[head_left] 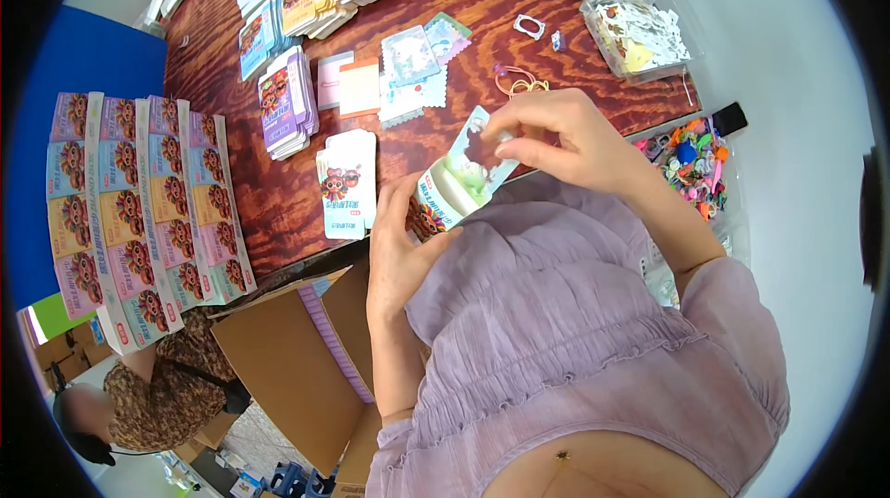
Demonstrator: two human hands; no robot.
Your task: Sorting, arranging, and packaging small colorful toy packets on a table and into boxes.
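Observation:
My left hand [397, 243] is wrapped around a small green-and-white printed paper box [447, 198], holding it tilted at the table's front edge. Its top is open. A printed piece with a pale green pattern [475, 167] stands up out of the opening; whether it is a flap or a loose card I cannot tell. My right hand [561, 134] is closed, thumb and fingers pinching at this piece's upper edge. Just left of my left hand lies a stack of flat white and light-blue boxes [348, 185]. Beyond my right hand are pink and yellow hair ties [521, 81].
Printed cards [411, 57], an orange card [360, 88] and stacks of coloured boxes [287, 104] lie farther back. Packed display boxes [139, 210] stand left. Bags of small pieces [640, 34] and a bin of colourful trinkets [691, 164] are right. A cardboard carton [287, 368] stands below; another person [167, 387] sits lower left.

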